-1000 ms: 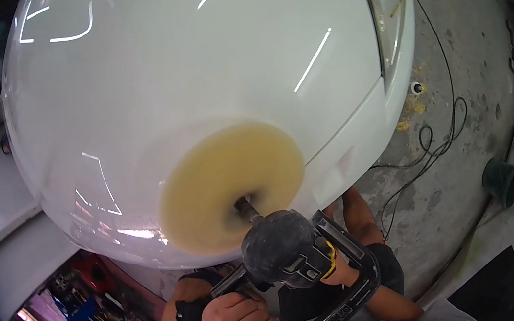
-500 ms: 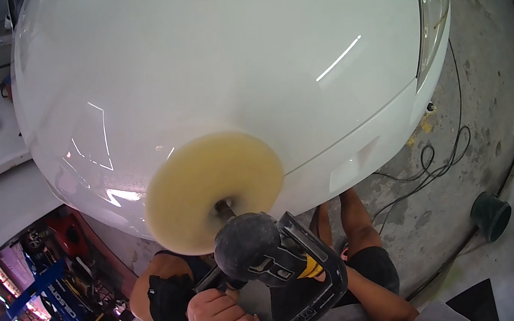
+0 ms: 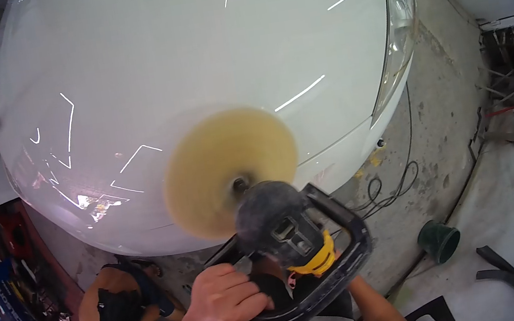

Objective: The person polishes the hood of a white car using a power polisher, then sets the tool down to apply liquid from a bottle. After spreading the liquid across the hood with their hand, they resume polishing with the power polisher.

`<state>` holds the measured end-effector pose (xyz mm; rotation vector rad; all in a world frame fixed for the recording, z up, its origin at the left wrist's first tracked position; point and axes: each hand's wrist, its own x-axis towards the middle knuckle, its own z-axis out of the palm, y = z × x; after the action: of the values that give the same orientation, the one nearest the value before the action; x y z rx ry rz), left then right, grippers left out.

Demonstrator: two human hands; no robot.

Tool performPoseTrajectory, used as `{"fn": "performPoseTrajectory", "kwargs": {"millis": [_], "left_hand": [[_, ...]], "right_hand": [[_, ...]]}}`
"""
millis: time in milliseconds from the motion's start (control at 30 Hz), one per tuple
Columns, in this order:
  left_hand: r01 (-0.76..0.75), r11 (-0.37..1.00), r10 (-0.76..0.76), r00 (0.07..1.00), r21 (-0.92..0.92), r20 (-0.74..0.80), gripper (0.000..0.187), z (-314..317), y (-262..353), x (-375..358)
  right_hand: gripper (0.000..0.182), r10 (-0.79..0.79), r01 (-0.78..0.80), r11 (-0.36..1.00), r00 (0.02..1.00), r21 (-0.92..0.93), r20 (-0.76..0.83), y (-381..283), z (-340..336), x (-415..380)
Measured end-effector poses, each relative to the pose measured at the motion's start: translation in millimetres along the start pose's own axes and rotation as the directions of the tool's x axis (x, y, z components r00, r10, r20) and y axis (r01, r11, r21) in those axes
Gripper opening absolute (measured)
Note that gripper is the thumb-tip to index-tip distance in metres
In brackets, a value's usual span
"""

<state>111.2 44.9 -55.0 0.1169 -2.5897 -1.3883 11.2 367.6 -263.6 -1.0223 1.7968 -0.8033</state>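
Observation:
My left hand is wrapped round the black loop handle of a polisher with a dark, dusty head and a yellow band. My right forearm reaches up behind the tool, whose body hides that hand. The round yellowish pad is blurred by spinning and lies over the lower edge of a glossy white car hood. Bright light lines reflect in the paint.
A person bends down at the lower left. The headlight is at the right. Looped black cable and a dark green bucket are on the concrete floor. Dark strips lie at the lower right.
The view has shifted, with the car and floor objects now further left. The polisher and my left hand sit further right in view. The other person is bent lower at the left.

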Motion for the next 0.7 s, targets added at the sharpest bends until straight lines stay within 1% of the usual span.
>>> {"fn": "performPoseTrajectory", "kwargs": {"millis": [33,67,100,133,167,233,267,300,367,400,433,500,533,567,633,700], "left_hand": [[0.020,0.999,-0.020,1.000,0.028,0.013,0.024,-1.6,0.8,-3.8],[0.026,0.997,-0.023,0.999,0.070,-0.035,0.021,0.6,1.8,-12.0],[0.018,0.998,-0.015,0.999,0.065,-0.040,0.021,1.4,3.9,-15.9],[0.057,0.994,-0.054,0.998,0.089,-0.040,0.020,-1.1,8.5,-19.1],[0.097,0.989,-0.093,0.995,0.114,-0.043,0.020,-3.3,12.6,-19.4],[0.085,0.989,-0.079,0.996,0.122,-0.052,0.021,-3.1,16.3,-9.4],[0.089,0.991,-0.086,0.996,0.105,-0.036,0.021,-3.5,17.1,1.3],[0.089,0.992,-0.087,0.996,0.091,-0.023,0.021,-4.0,17.6,13.4],[0.060,0.996,-0.058,0.998,0.070,-0.032,0.021,4.0,12.4,36.6],[0.040,0.998,-0.037,0.998,0.055,-0.053,0.021,10.3,8.1,48.3],[0.021,0.999,-0.018,0.997,0.039,-0.076,0.021,15.7,4.6,61.3],[0.018,1.000,-0.016,0.998,0.016,-0.068,0.021,21.8,0.4,90.3],[0.027,1.000,-0.028,0.998,-0.007,-0.048,0.021,24.0,-1.0,103.7],[0.020,1.000,-0.021,0.998,-0.010,-0.056,0.021,26.7,-2.3,116.6],[0.031,0.995,-0.036,0.998,-0.092,-0.060,0.022,28.9,-4.6,140.4],[0.037,0.996,-0.041,0.998,-0.086,-0.043,0.020,22.1,-6.8,153.6]], "right_hand": [[0.039,-0.017,0.016,0.999,1.000,-0.033,-0.015,-1.1,1.4,2.3],[0.038,0.151,-0.147,0.964,0.988,0.220,-0.004,-29.3,-11.8,10.8],[0.036,0.307,-0.292,0.839,0.951,0.459,0.044,-55.5,-26.9,17.8],[0.033,0.271,-0.290,0.917,0.957,0.275,0.103,-49.7,-27.4,17.1],[0.033,0.275,-0.291,0.917,0.957,0.272,0.096,-43.8,-26.7,15.6],[0.032,0.207,-0.243,0.926,0.967,0.289,0.147,-38.0,-30.9,18.3],[0.031,0.247,-0.268,0.937,0.962,0.224,0.119,-46.6,-43.0,16.4],[0.031,0.239,-0.256,0.942,0.966,0.217,0.101,-46.4,-53.0,14.4],[0.029,0.284,-0.289,0.926,0.957,0.242,0.056,-44.7,-75.6,7.6],[0.034,0.343,-0.336,0.893,0.939,0.298,0.033,-48.4,-89.1,4.4],[0.034,0.339,-0.330,0.899,0.941,0.288,0.020,-49.4,-99.6,2.4],[0.041,0.522,-0.500,0.823,0.853,0.271,-0.014,-49.1,-118.1,-3.0],[0.046,0.416,-0.389,0.882,0.908,0.267,-0.051,-30.2,-120.5,-9.1],[0.046,0.415,-0.388,0.885,0.908,0.258,-0.058,-32.6,-123.4,-7.2],[0.047,0.423,-0.304,0.849,0.881,0.432,-0.213,-40.5,-126.2,1.0],[0.047,0.439,-0.316,0.842,0.873,0.437,-0.214,-49.2,-124.6,8.4]]}}
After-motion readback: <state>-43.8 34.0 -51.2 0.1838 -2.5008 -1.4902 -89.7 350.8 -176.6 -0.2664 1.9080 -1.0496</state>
